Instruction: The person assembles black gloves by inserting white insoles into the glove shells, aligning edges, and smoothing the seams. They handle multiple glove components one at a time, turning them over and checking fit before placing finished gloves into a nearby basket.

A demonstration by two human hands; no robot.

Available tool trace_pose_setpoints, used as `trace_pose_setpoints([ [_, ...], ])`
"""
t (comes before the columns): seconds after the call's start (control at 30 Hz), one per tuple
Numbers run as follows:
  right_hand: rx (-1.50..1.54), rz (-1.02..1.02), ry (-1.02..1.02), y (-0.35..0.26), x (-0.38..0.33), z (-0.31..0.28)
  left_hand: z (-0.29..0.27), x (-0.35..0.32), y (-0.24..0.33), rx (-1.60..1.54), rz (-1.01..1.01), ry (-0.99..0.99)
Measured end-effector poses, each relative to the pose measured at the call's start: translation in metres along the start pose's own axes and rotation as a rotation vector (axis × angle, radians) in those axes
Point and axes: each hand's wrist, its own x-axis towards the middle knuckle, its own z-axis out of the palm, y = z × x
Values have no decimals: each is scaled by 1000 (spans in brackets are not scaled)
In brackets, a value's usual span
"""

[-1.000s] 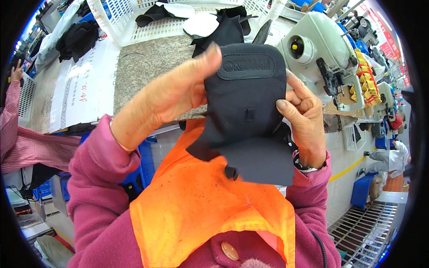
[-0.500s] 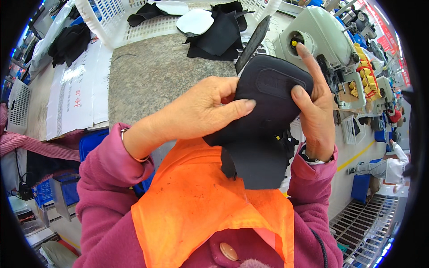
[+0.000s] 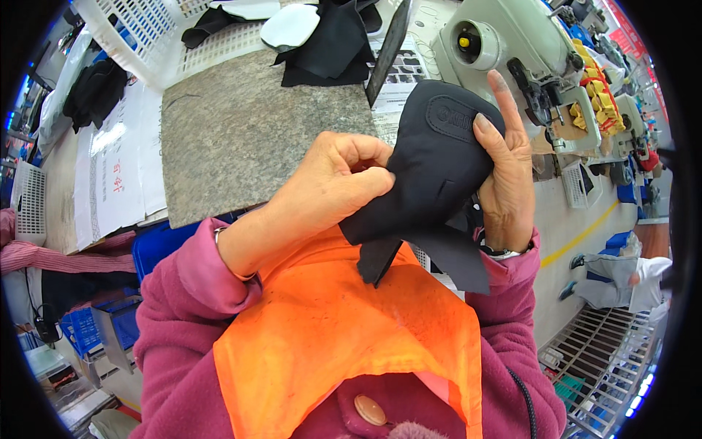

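In front of my chest I hold up a black padded fabric piece (image 3: 446,154) with a rounded top and a stitched oval patch. A loose dark flap (image 3: 453,252) hangs from its lower end over the orange apron. My left hand (image 3: 340,172) pinches the piece's left edge between thumb and bent fingers. My right hand (image 3: 508,172) grips the right edge, thumb on the front near the patch. Its index finger points up, and its other fingers are partly hidden behind the piece.
A stone-patterned work board (image 3: 256,132) lies ahead, with black fabric pieces (image 3: 329,47) and a white rounded piece (image 3: 290,28) at its far edge. Behind is a white plastic basket (image 3: 139,44). A pale green sewing machine (image 3: 512,44) stands far right; a metal rack (image 3: 599,358) is low right.
The fabric piece has tilted, and its hanging flap has swung to the right. My left thumb has moved from its front to its left edge. The view has shifted slightly.
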Motion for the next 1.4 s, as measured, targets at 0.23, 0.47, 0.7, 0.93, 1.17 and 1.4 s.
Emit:
trace_pose_setpoints([
  [0.23,53,-6,20,-2,-4,-14,10,17,3,-7,108,27],
  [0.47,-128,-148,239,-9,-18,-66,13,35,-28,181,279,151],
  [0.7,-541,-397,712,-28,-53,-250,-60,26,-54,84,72,375],
  [0.93,-1325,180,1319,90,-121,-417,-120,32,-82,31,84,558],
  [1.17,-1073,282,1328,140,-201,-438,-162,66,-85,735,264,806],
  [1.4,-860,5,761,128,-129,-287,-147,119,-66,1503,600,936],
])
